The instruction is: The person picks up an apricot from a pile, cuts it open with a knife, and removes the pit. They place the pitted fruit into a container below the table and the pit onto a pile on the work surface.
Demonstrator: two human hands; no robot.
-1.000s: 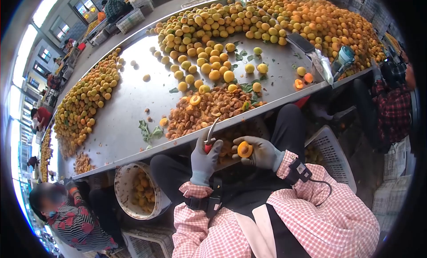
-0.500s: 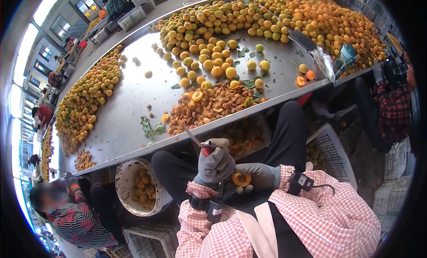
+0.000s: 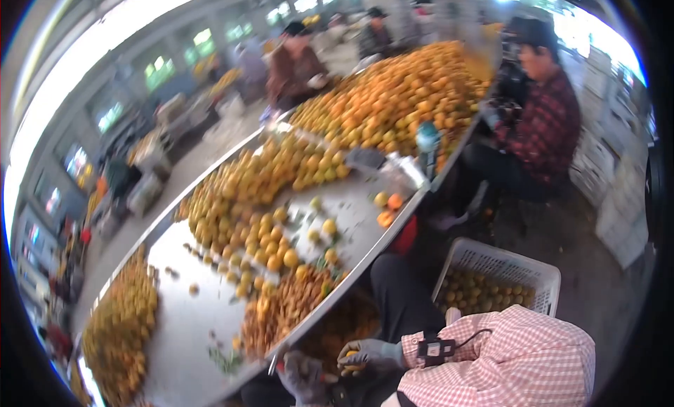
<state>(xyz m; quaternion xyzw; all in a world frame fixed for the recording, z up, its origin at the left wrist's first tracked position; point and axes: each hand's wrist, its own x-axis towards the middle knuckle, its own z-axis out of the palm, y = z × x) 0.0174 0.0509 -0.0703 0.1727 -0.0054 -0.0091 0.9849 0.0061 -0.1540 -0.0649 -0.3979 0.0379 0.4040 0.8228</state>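
At the bottom of the view, my left hand (image 3: 303, 377) in a grey glove is closed around a small knife (image 3: 273, 365), its blade pointing up by the table edge. Close beside it on the right, my gloved right hand (image 3: 375, 353) grips a yellow-orange apricot (image 3: 350, 356), mostly covered by the fingers. On the metal table (image 3: 186, 330) beyond my hands lies a heap of brown apricot pits (image 3: 279, 310). Whole apricots (image 3: 270, 242) are scattered behind the pits.
A white crate (image 3: 547, 277) of apricots stands at my right. Large apricot piles (image 3: 400, 91) cover the far table. A bottle with a teal lid (image 3: 427, 141) and a plastic bag (image 3: 404, 174) sit near its edge. A person in a checked shirt (image 3: 544, 126) sits at right; others sit farther back.
My view has swung up and to the right, bringing seated people and the crate into fuller sight. Both hands now appear lower in view; the knife and an apricot are still held.
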